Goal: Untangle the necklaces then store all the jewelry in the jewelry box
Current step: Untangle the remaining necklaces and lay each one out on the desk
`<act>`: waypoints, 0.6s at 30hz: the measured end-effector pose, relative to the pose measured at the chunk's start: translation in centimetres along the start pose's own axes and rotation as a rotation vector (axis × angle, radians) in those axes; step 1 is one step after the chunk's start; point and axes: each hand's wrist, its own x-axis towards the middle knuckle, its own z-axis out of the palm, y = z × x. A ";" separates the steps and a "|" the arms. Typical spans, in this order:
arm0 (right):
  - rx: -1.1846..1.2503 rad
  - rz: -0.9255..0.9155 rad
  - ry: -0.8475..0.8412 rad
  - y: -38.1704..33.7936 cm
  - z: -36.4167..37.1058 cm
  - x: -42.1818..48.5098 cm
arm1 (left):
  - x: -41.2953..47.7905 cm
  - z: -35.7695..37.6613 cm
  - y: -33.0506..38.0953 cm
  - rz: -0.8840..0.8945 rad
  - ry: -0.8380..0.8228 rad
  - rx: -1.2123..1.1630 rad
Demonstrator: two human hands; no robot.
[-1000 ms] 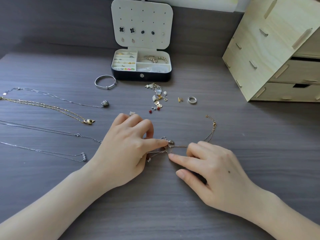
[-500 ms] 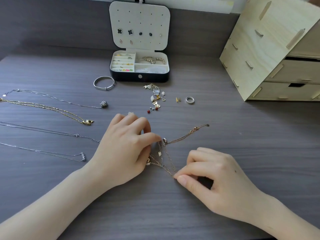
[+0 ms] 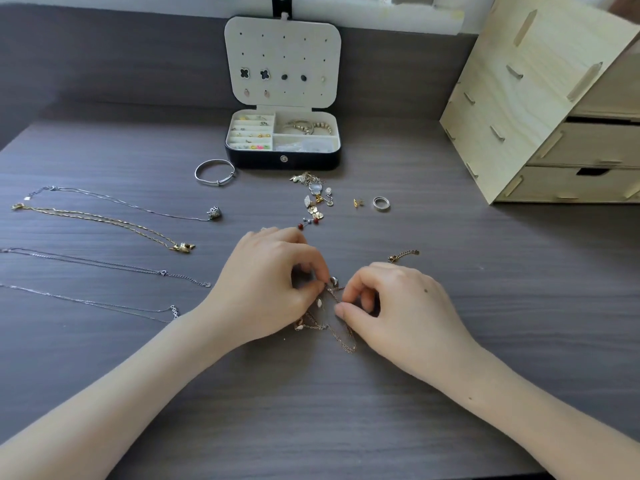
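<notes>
Some tangled chain (image 3: 343, 337) hides beneath right hand (image 3: 410, 306).

Grey table (image 3: 485, 306): necklaces (image 3: 114, 223), bangle (image 3: 196, 172), ring (image 3: 381, 208), jewelry box (image 3: 284, 160), wooden drawers (image 3: 512, 116).

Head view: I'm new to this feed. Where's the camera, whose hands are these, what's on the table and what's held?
There is no machine here: one camera worn on a person's head looks down at their two bare hands. The left hand and right hand each pinch a tangled bunch of thin chains lying on the grey table. Four necklaces lie stretched out at the left. Farther back are an open jewelry box, a silver bangle, a heap of small charms, a ring and a wooden drawer unit.
</notes>
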 end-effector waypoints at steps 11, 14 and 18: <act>-0.086 0.039 -0.108 1.4 -2.2 -1.6 | 0.6 -0.6 0.1 -0.022 -0.026 0.066; -0.055 0.040 -0.085 1.0 -2.2 -1.1 | 0.7 -0.6 0.4 0.029 -0.014 0.078; -0.085 0.029 -0.059 0.0 -1.3 0.0 | 1.0 -0.5 0.6 0.116 -0.017 0.135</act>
